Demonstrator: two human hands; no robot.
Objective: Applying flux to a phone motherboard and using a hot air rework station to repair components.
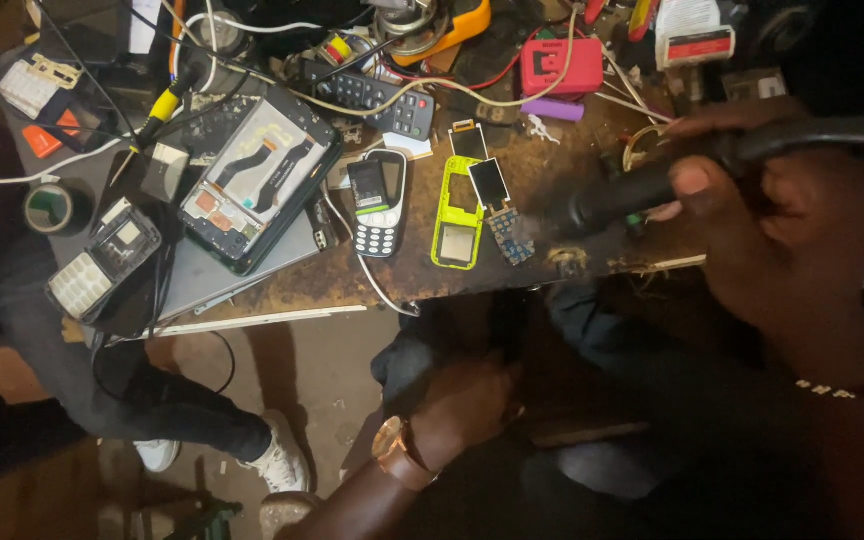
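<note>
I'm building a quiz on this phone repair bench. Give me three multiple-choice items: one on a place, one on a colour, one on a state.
1. Where does the small circuit board lie?
A. right of the yellow-green phone frame
B. on the remote control
C. on the floor

2. What colour is the boxy case at the bench's far edge?
A. blue
B. red
C. white

3. What is the right hand doing?
A. resting open
B. holding a black tool
C. holding a cup

Answers: 1 A, the board sits by the frame's right side. 2 B, it is plainly red. 3 B, the fingers wrap the black handle.
</note>
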